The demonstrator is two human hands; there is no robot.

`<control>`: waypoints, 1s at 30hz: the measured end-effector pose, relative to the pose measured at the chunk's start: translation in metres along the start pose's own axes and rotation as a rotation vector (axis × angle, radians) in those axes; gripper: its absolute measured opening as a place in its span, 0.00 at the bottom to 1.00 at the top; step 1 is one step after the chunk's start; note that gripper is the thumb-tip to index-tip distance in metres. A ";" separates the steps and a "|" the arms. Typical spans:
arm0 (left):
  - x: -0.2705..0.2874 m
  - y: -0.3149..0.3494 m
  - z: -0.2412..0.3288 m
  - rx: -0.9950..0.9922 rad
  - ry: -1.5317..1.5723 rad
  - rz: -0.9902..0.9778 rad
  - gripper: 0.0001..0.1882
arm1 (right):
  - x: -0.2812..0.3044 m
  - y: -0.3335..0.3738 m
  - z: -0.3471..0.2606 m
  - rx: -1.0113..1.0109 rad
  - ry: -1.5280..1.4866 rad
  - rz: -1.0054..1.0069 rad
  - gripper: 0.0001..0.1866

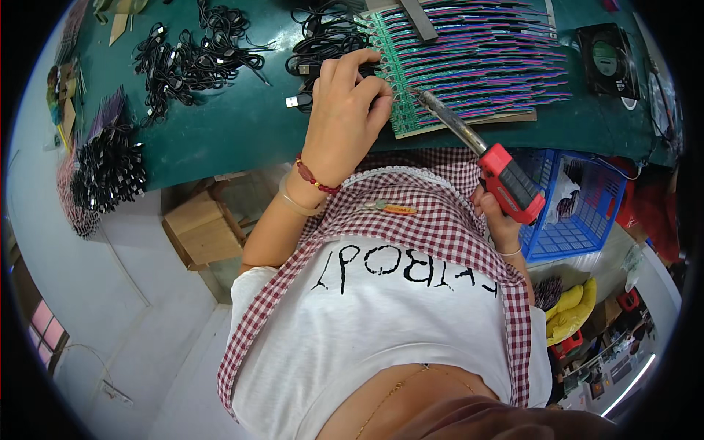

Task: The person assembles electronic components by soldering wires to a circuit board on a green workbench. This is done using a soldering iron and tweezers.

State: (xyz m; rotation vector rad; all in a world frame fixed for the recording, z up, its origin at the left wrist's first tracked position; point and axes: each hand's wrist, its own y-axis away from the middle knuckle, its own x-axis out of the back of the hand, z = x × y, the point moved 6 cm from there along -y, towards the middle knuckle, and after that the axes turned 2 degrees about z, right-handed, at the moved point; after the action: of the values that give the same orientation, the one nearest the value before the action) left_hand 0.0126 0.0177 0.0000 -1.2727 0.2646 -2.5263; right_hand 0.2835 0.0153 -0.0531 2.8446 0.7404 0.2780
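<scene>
Head view: your L hand (345,110) is part-curled, thumb & index bent close together at the L edge of the green circuit boards (403,110); can't tell if they pinch anything. Your R hand (497,218) is closed round the red handle of the soldering iron (512,183), partly hidden behind it. Iron's in front of the boards' R side, long axis diagonal, metal tip pointing up-L at the boards, handle end low-R; can't tell if tip touches. Boards run in a column at the L end of the coloured wires (491,59), which stretch R, roughly parallel. Black USB cables (319,44) lie just L of the boards on the green table (242,132).
</scene>
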 end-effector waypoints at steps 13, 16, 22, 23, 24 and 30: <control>0.002 -0.003 0.000 0.006 0.031 -0.066 0.04 | 0.001 0.001 0.005 0.073 0.090 0.022 0.10; 0.001 -0.005 0.000 -0.003 0.020 -0.082 0.04 | 0.001 0.001 0.007 0.064 0.038 0.021 0.09; 0.001 -0.009 0.002 -0.008 -0.010 -0.081 0.04 | -0.001 0.004 0.009 0.045 0.167 -0.001 0.10; 0.002 -0.010 0.002 -0.009 -0.009 -0.081 0.04 | -0.001 0.004 0.007 0.043 0.093 0.038 0.10; 0.002 -0.010 0.002 -0.005 -0.012 -0.084 0.04 | 0.001 0.003 0.005 0.040 0.020 0.077 0.10; 0.001 -0.011 0.002 -0.004 -0.021 -0.096 0.04 | 0.002 0.004 0.005 0.079 0.087 0.043 0.09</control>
State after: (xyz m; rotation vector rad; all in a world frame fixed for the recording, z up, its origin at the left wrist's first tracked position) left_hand 0.0114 0.0274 0.0054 -1.3431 0.2084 -2.5912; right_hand 0.2876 0.0124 -0.0568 2.9419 0.7227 0.3896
